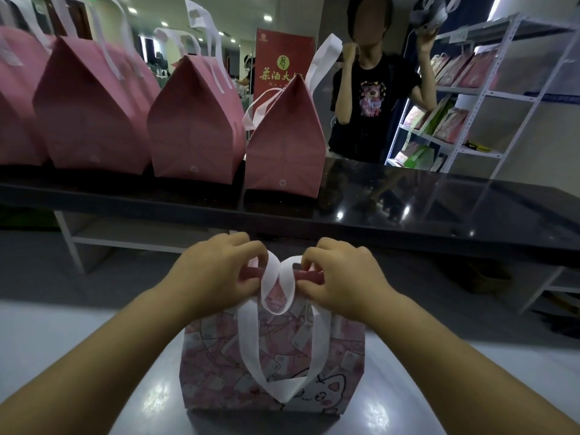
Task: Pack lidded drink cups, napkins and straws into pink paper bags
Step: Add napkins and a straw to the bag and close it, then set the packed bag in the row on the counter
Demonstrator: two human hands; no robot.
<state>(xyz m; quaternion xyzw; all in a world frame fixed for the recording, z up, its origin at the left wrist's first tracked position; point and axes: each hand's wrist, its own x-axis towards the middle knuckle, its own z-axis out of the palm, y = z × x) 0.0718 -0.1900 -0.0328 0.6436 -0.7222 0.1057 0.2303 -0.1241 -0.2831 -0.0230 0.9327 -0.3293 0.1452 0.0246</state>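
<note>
Status: closing stage on the current bag (273, 365). It stands upright on the pale surface (62, 324), directly under both hands, printed side toward the camera.

Left hand (219, 271) and right hand (342, 277) each pinch the folded top edge (312, 275), thumb against curled fingers. They sit either side of the white handle loop (277, 290) that comes up between them, close together. The second handle (282, 381) hangs slack down the bag's front, below the hands.

Contents: can't see them. The mouth is pressed together, and no cup, napkin or straw shows anywhere. My read is that this bag is loaded and only the closure is left, but that's a guess from the pinched top.

Done pile: four closed bags (194, 130) lined up on the dark upper surface (439, 221), beyond the hands and mostly to their left. Tops are folded to a ridge, handles up. The last in the row sits straight beyond the hands.

Left to do, as I judge it: finish the top, then move this bag up to the row. No loose stock in view, so can't say how many more are due.

Another person (376, 98) stands beyond the upper surface, to the right of the hands. Shelves (480, 98) are further right.
</note>
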